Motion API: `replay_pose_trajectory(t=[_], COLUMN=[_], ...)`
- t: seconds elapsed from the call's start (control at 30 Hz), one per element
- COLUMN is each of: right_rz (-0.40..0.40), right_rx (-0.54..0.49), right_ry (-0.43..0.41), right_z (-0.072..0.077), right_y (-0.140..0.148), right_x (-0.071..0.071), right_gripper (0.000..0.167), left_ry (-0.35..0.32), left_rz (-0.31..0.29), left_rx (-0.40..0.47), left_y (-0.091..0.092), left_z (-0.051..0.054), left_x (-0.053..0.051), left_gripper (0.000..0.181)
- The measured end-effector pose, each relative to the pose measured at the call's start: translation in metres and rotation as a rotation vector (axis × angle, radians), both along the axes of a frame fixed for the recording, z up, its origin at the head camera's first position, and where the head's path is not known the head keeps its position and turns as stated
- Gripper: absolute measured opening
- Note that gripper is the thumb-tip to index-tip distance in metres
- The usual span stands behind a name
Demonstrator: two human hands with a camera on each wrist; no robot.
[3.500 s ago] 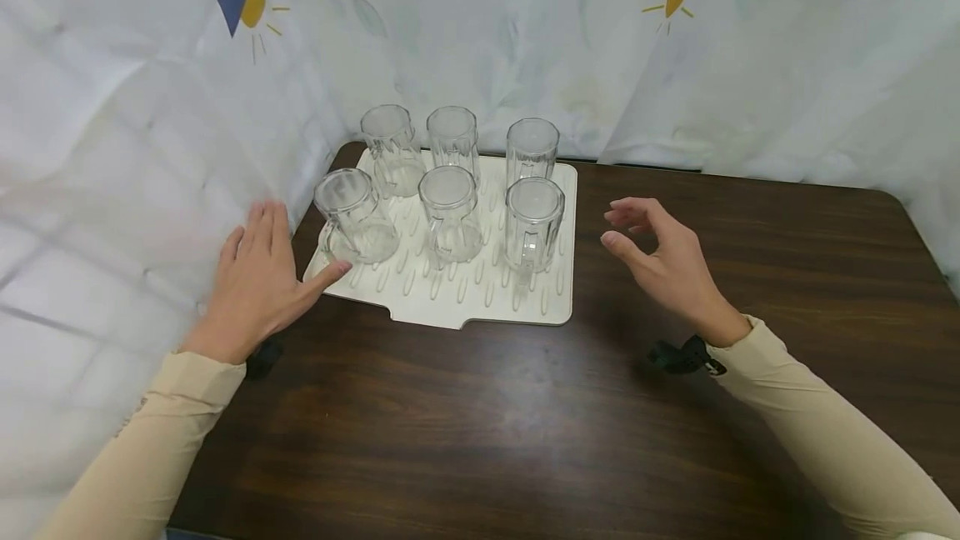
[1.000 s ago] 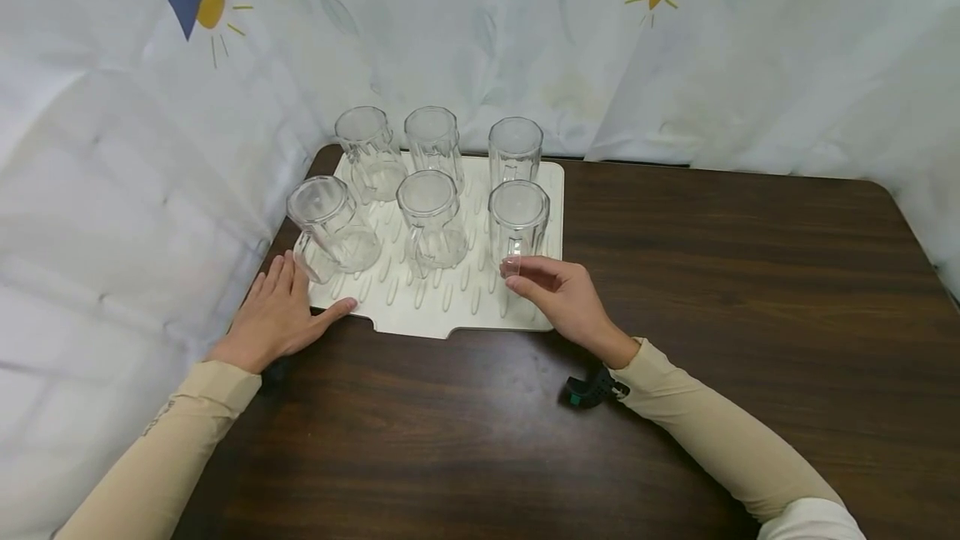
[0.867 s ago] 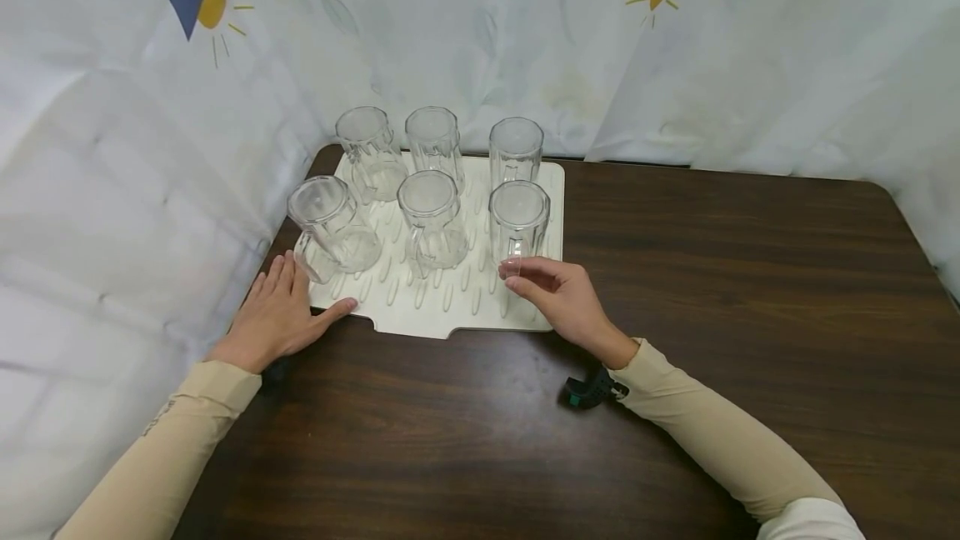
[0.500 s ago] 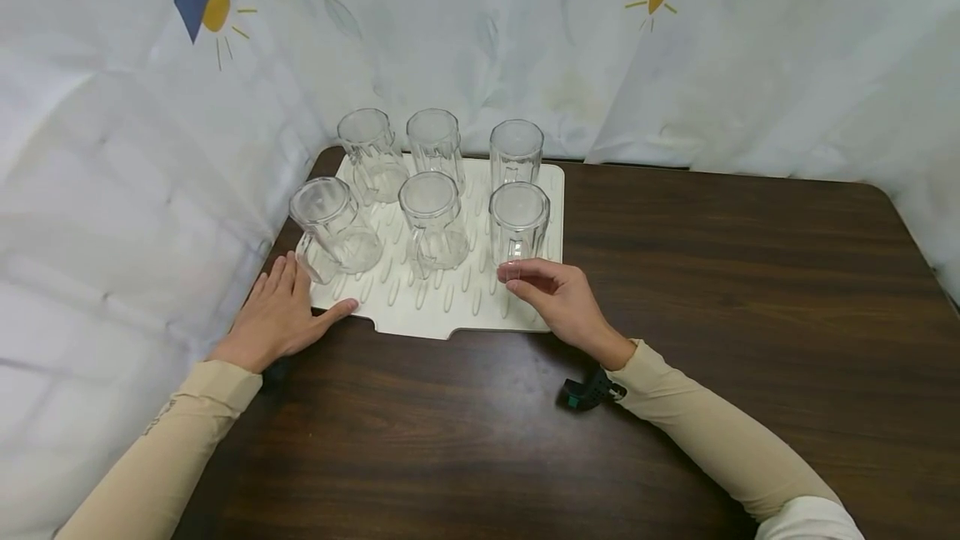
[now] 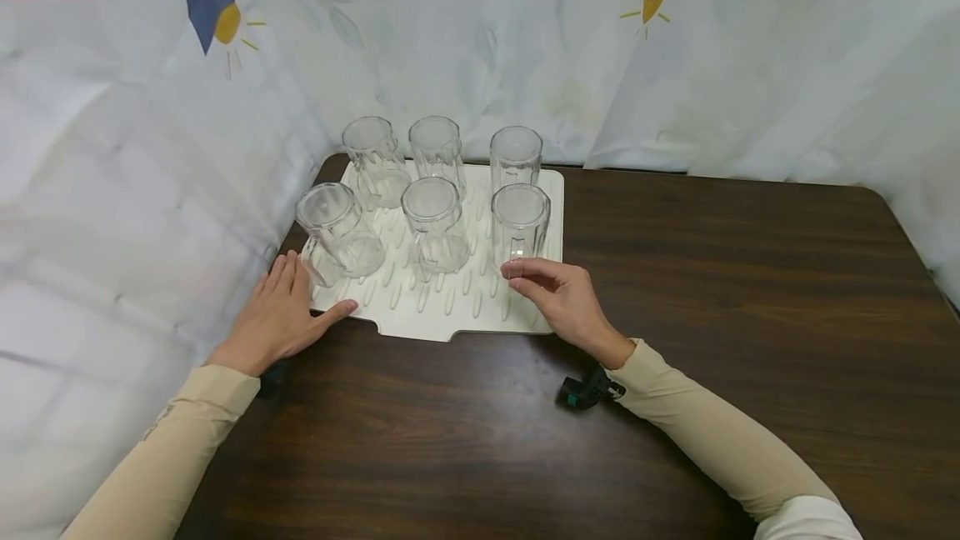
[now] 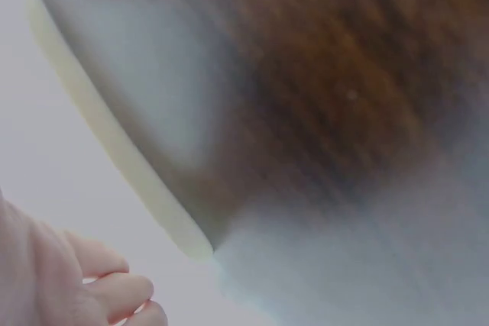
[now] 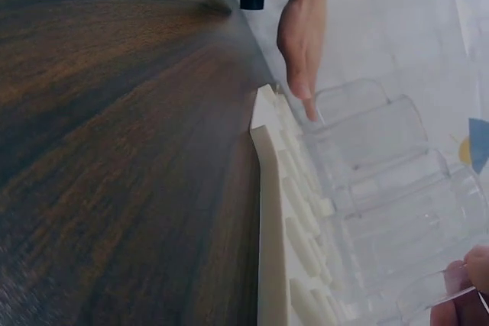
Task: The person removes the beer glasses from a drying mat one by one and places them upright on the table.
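Several clear glass mugs stand upside down or upright, I cannot tell which, in two rows on a white ribbed tray (image 5: 420,319). My right hand (image 5: 566,302) pinches the handle of the front right mug (image 5: 521,219); in the right wrist view the fingertips (image 7: 462,284) show at that handle. My left hand (image 5: 273,315) lies with straight fingers and spread thumb at the tray's front left corner, beside the handle of the front left mug (image 5: 341,227). The front middle mug (image 5: 435,223) stands between those two. In the left wrist view the left hand (image 6: 84,280) is near the pale tray edge (image 6: 114,143).
The dark wooden table (image 5: 735,290) runs to the right of the tray and in front of it. A white patterned cloth (image 5: 480,48) hangs behind the mugs and along the left side. Behind the front row stand the back left (image 5: 375,161), back middle (image 5: 437,148) and back right mugs (image 5: 516,157).
Since the earliest frame, my right hand has moved left from beside the tray and taken hold of the front right mug's handle. My left hand has come down to the tray's corner. Lately both hands stay still.
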State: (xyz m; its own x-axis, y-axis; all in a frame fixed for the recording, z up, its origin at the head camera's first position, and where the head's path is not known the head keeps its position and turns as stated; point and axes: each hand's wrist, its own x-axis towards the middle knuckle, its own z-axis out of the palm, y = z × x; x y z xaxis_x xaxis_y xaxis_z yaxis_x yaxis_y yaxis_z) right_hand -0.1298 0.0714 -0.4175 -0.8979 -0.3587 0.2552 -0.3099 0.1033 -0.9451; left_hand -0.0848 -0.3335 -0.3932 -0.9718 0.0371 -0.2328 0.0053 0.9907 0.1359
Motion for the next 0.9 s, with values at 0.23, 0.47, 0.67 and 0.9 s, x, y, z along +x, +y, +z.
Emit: replay_pose_trajectory(t=[0.23, 0.47, 0.67, 0.9], right_rz=[-0.006, -0.021, -0.032, -0.032], right_rx=[-0.010, -0.035, -0.050, -0.087], right_ry=[-0.013, -0.001, 0.008, 0.016], right_z=[0.003, 0.006, 0.009, 0.014], right_y=[0.004, 0.003, 0.004, 0.005], right_x=[0.000, -0.001, -0.001, -0.001], right_gripper=[0.024, 0.025, 0.023, 0.023], left_ry=[0.057, 0.131, 0.193, 0.227], left_rz=[-0.018, -0.038, -0.052, -0.039], left_rx=[-0.012, 0.004, 0.003, 0.029], left_y=[0.000, 0.003, 0.003, 0.000], left_z=[0.005, 0.014, 0.019, 0.027], left_x=[0.003, 0.010, 0.013, 0.016], left_gripper=[0.121, 0.119, 0.118, 0.117])
